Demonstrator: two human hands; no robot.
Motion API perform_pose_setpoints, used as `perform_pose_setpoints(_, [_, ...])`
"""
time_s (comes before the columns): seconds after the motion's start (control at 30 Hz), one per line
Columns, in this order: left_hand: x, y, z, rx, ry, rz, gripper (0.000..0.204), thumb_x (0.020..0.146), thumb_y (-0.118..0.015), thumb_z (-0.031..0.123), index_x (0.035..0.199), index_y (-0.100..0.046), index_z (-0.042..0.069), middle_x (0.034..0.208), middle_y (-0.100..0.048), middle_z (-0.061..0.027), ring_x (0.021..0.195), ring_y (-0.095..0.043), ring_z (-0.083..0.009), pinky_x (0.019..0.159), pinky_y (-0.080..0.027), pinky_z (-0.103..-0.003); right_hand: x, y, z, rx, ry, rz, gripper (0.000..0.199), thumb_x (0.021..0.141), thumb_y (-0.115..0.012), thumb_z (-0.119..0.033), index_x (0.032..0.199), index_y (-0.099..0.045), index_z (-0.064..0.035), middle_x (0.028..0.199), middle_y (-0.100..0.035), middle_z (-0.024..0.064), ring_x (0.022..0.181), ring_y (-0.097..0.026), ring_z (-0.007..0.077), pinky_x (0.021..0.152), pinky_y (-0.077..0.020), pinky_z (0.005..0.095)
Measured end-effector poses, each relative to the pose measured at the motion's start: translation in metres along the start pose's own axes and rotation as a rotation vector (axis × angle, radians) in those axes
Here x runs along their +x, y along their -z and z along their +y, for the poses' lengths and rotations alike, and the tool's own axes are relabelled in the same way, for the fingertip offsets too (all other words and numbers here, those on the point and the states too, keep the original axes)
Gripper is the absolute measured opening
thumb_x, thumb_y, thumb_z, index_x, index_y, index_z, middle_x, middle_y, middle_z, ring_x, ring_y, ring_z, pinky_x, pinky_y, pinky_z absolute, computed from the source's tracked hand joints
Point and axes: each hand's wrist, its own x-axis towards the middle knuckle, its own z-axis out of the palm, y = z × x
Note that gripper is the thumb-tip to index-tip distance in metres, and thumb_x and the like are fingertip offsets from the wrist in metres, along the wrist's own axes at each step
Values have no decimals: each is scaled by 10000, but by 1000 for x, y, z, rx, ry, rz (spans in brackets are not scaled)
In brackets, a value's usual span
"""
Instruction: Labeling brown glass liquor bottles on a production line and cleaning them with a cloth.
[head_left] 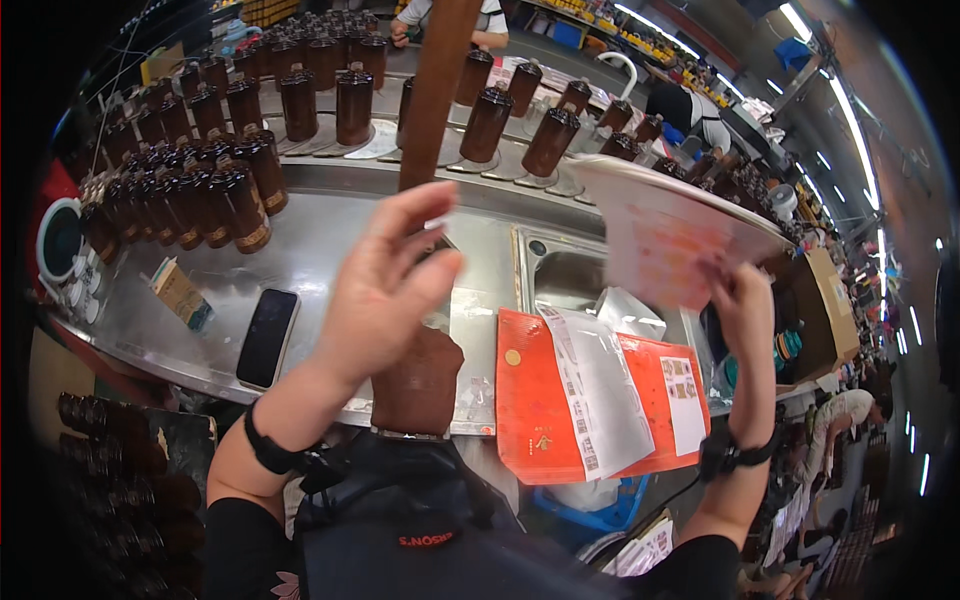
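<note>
My left hand (385, 285) is raised over the metal worktop with its fingers apart and nothing in it. Off to the right, my right hand (745, 305) pinches the lower edge of a broad white sheet (655, 225) with blurred pink and orange print, held up at a tilt. Below that sheet lies a red folder (535, 400). On the folder rest a pale sheet with a strip of small printed pictures (600, 390) and a smaller printed sheet (685, 405). A brown block-like thing (418, 385) sits beneath my left wrist; I cannot tell what it is.
Glossy brown bottles (480, 125) stand along a conveyor (385, 140), with more bottles (240, 205) grouped at left. A brown post (435, 95) rises ahead. A phone (268, 338), a small box (180, 295), a sink (570, 280) and a cardboard box (825, 310) are around. Other people work farther off.
</note>
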Motion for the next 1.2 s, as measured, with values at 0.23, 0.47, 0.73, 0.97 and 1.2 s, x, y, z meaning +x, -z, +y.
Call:
perform_pose_setpoints(0.23, [-35,39,-5,129,110,108,392,946,-517,108,1306,-506,-49,1334,-523,-145,1288,-473,-242,1126,-350,-432,74,-94,72,-896,255,-188,167,820,-591,-112,885,-734,-167,877,-697,70,895,-669,265,736,-553,396])
perform_pose_setpoints(0.47, [-71,81,-8,175,223,229,367,927,-550,122,1254,-551,-44,1308,-503,-142,1271,-474,-239,1111,-364,-423,99,-197,134,-928,204,-309,128,777,-619,-149,799,-744,-139,819,-721,108,834,-703,280,708,-562,397])
perform_pose_setpoints(0.73, [-86,104,-16,213,306,348,315,957,-524,86,1234,-556,-61,1297,-523,-164,1249,-507,-250,1099,-392,-417,110,-263,182,-829,148,-619,206,811,-647,-142,996,-723,-90,994,-726,132,980,-695,301,812,-559,404])
perform_pose_setpoints(0.97, [-90,116,-24,209,392,417,332,971,-528,129,1243,-549,-59,1286,-545,-165,1239,-521,-253,1094,-399,-411,104,-273,203,-757,151,-605,218,832,-634,-169,1026,-684,-84,987,-716,142,957,-691,316,802,-554,424])
perform_pose_setpoints(1.2, [-86,114,-32,183,410,391,325,985,-519,133,1249,-545,-54,1289,-546,-159,1235,-525,-248,1095,-402,-406,103,-246,210,-744,247,-424,131,847,-575,-145,903,-680,-91,924,-689,124,885,-690,313,747,-548,425])
